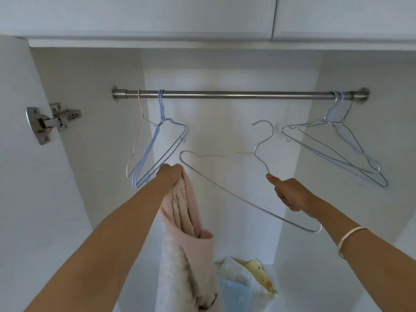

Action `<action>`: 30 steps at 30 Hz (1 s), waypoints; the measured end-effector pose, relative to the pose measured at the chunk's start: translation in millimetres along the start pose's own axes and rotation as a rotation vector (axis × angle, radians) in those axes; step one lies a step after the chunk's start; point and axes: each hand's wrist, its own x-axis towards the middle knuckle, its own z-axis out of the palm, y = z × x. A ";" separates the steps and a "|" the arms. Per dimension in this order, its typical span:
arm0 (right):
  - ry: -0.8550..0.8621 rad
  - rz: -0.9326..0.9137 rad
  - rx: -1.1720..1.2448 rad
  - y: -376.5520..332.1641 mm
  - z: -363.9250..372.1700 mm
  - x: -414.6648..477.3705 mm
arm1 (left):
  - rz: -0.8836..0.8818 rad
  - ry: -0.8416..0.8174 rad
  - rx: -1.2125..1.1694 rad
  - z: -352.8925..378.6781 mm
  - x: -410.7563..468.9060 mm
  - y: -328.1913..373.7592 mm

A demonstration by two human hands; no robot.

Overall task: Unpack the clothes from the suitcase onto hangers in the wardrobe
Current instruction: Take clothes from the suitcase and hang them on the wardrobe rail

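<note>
Now the right hand (290, 194) is gripping the hanger (253, 152), its long bar slanting up-left, tip just beside the garment (186, 212) the left hand (170, 176) is clutching.

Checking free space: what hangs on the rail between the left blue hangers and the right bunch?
Nothing: the head view shows the rail bare there; the held silver hanger is below it.

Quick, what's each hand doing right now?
Left hand: grips a folded pink garment.
Right hand: holds a silver wire hanger.
</note>
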 end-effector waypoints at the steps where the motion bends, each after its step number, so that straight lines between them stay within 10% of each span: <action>1: -0.039 0.005 0.010 6.9 -3.7 -3.2 | 0.013 0.015 -0.009 0.4 2.7 0.1; 10: -0.184 0.101 -0.043 38.9 -14.1 -27.8 | -0.013 0.085 0.151 8.6 5.0 -3.1; 20: -0.131 0.046 -0.079 13.9 36.3 -26.8 | 0.360 -0.073 0.208 76.9 -42.9 22.6; 30: 0.016 0.057 0.399 -7.9 94.5 -27.7 | 0.424 -0.162 -0.036 65.5 -61.7 42.0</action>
